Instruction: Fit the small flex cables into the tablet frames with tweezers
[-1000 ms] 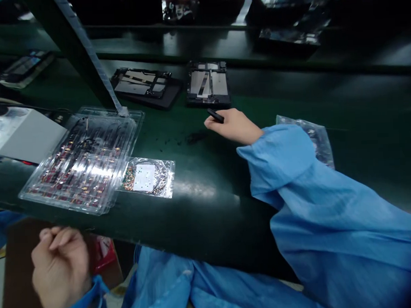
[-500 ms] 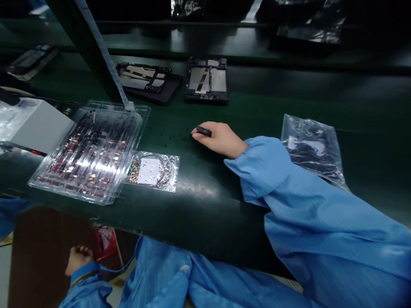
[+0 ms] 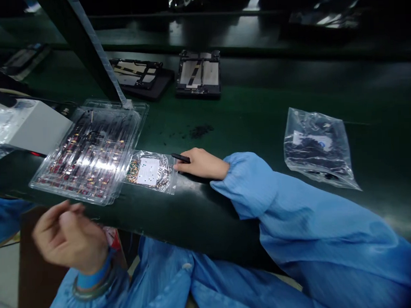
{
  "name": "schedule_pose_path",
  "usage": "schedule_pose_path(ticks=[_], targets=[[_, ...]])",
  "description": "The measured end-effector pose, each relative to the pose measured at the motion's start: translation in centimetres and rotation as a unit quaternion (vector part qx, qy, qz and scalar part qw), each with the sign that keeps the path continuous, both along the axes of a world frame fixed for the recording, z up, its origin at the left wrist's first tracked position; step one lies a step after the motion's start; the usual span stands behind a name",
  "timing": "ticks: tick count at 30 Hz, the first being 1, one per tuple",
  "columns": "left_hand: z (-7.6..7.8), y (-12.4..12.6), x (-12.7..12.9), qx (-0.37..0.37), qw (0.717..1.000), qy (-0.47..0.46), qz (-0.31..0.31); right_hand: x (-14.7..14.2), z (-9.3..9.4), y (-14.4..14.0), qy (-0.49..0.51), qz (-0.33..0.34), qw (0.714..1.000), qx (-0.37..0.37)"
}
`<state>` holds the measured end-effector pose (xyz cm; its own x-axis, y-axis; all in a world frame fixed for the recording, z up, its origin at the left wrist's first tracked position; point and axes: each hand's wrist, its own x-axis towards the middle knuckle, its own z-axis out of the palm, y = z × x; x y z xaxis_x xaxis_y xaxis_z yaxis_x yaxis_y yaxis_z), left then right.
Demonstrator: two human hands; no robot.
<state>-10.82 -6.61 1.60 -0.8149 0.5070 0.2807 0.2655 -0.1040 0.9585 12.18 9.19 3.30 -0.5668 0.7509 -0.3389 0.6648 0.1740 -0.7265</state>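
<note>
The right hand (image 3: 203, 164) rests on the dark green worktop (image 3: 258, 111) close to its near edge, fingers pinching a slim black tool (image 3: 180, 158) whose tip points at a small clear bag of parts (image 3: 150, 172) just beside it. The left hand (image 3: 69, 236) hangs below the worktop edge — blurred, fingers loosely curled, holding nothing visible. A clear blister tray (image 3: 92, 151) borders the small bag on the left; a slanted post (image 3: 87, 46) stands behind it. Open surface lies beyond the right hand up to two opened tablet housings (image 3: 198, 74) — a larger bag (image 3: 318, 145) lies well apart.
</note>
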Motion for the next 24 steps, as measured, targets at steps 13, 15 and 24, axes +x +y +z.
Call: schedule_pose_path(ticks=[13,15,24], targets=[[-0.3,2.7,9.0,-0.221,0.850,0.250,-0.408,3.1,-1.2,-3.1,0.209,-0.225,0.915,-0.261],[-0.4,2.8,9.3,-0.223,0.852,0.244,-0.405,2.9,-1.3,-3.2,0.186,-0.230,0.923,-0.247],[0.8,4.0,10.5,-0.231,0.881,0.137,-0.390,2.7,-1.7,-4.0,0.314,-0.126,0.921,-0.194]])
